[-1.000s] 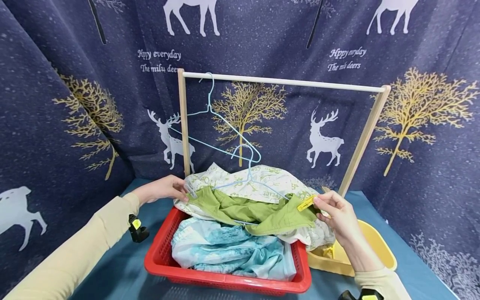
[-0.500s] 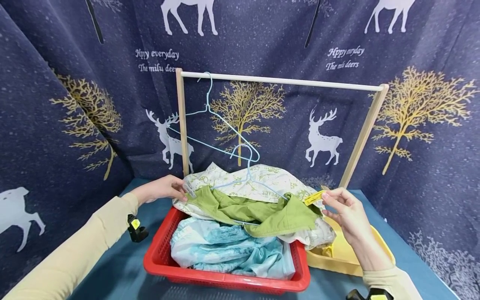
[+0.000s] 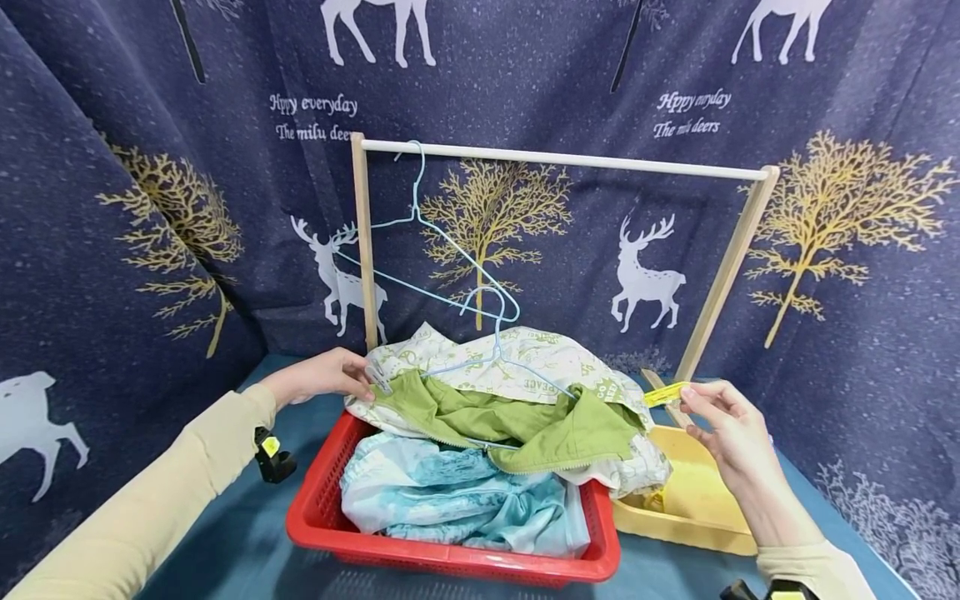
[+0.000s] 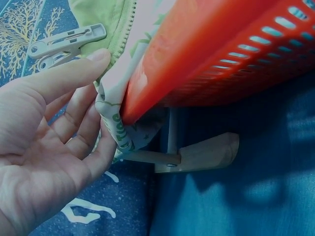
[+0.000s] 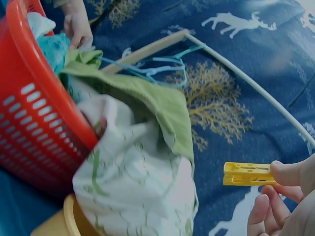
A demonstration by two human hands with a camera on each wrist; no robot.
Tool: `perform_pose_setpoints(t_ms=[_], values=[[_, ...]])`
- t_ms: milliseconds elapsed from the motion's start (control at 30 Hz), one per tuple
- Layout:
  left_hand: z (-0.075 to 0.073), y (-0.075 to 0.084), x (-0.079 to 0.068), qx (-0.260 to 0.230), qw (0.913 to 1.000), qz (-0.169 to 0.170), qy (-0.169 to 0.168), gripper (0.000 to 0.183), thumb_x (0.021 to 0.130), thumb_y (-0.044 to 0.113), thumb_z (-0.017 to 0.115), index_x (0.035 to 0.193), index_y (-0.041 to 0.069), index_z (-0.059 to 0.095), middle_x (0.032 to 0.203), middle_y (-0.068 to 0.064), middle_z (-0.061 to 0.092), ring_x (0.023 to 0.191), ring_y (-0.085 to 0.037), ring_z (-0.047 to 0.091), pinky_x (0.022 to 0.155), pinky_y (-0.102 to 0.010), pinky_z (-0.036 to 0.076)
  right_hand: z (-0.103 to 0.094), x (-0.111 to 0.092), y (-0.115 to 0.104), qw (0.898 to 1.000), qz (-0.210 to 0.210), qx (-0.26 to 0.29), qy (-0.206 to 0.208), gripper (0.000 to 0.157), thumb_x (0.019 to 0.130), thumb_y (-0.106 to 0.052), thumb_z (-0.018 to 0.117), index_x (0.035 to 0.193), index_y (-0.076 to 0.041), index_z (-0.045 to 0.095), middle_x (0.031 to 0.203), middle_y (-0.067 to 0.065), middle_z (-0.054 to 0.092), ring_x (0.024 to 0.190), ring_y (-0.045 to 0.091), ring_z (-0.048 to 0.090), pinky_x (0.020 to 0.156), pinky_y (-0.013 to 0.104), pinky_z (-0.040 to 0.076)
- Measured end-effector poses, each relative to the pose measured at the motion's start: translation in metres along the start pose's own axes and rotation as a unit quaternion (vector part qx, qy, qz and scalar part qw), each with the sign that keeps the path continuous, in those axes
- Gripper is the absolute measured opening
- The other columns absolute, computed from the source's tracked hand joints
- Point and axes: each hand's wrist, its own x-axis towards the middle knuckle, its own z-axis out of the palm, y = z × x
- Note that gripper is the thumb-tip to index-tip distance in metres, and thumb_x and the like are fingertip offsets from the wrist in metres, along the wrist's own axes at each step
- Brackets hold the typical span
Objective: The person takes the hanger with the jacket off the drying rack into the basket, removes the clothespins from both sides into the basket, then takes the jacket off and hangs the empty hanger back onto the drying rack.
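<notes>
A green jacket (image 3: 517, 417) with a white, green-printed lining lies over the back of a red basket (image 3: 442, 562), a light blue hanger (image 3: 498, 354) inside it. My left hand (image 3: 330, 377) pinches the jacket's left edge between thumb and fingers. A grey clothespin (image 4: 69, 42) sits on the green cloth beside that thumb. To the right of the jacket, my right hand (image 3: 731, 425) pinches a yellow clothespin (image 3: 663, 394) between thumb and fingers. In the right wrist view the yellow clothespin is apart from the cloth.
Light blue clothes (image 3: 465, 500) fill the basket. A yellow bin (image 3: 682, 533) stands right of it, with yellow pieces inside. Behind is a rack with a white rail (image 3: 562, 157) and wooden posts; another blue hanger (image 3: 417, 217) hangs at its left.
My right hand has moved right, away from the jacket, carrying the yellow clothespin with it. The left hand stays at the jacket's left edge.
</notes>
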Motion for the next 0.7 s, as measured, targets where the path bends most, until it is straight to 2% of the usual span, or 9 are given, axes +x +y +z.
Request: perform_pose_setpoints(t_ms=[100,300,467,567,700], values=[[0.001,-0.001,0.000,0.001,1.0000,0.001,0.000,0.018,0.085,0.010,0.075,0.078,0.009,0.059,0.085,0.006,0.070,0.080,-0.007,0.062,0.079,-0.023,0.051,-0.009,0.002,0.002,1.000,0.014,-0.007,0.016,0.011,0.096,-0.017,0.065,0.089,-0.024,0.070,0.086,-0.018,0.067,0.080,0.001,0.061,0.067,0.022,0.048],[0.000,-0.001,-0.002,0.000,1.0000,0.005,-0.001,0.013,0.084,0.015,0.076,0.084,0.010,0.064,0.085,0.007,0.069,0.080,-0.007,0.061,0.080,-0.023,0.051,-0.023,0.004,0.011,0.999,0.035,0.003,0.032,0.018,0.096,-0.016,0.065,0.084,-0.028,0.070,0.085,-0.020,0.068,0.077,0.001,0.061,0.066,0.023,0.047],[-0.001,-0.003,-0.004,0.012,0.9996,0.024,-0.002,0.012,0.085,0.018,0.076,0.082,0.014,0.065,0.084,0.009,0.069,0.080,-0.007,0.060,0.080,-0.024,0.050,-0.032,0.004,0.021,0.998,0.049,-0.006,0.044,0.017,0.095,-0.018,0.066,0.083,-0.029,0.070,0.084,-0.021,0.069,0.076,0.000,0.061,0.067,0.023,0.046],[0.000,-0.002,-0.004,0.011,0.9998,0.017,0.004,0.016,0.085,0.016,0.076,0.079,0.013,0.062,0.083,0.009,0.068,0.080,-0.008,0.059,0.080,-0.025,0.050,-0.039,0.004,0.026,0.997,0.056,-0.007,0.056,0.010,0.094,-0.019,0.068,0.086,-0.024,0.071,0.083,-0.020,0.068,0.076,0.001,0.061,0.067,0.024,0.046],[0.002,0.000,-0.004,0.007,0.9998,0.000,0.016,0.018,0.084,0.013,0.076,0.079,0.009,0.059,0.083,0.007,0.067,0.080,-0.009,0.058,0.080,-0.025,0.049,-0.047,0.004,0.032,0.995,0.066,-0.003,0.068,0.008,0.093,-0.020,0.069,0.086,-0.024,0.073,0.081,-0.020,0.067,0.076,0.001,0.060,0.066,0.023,0.046]])
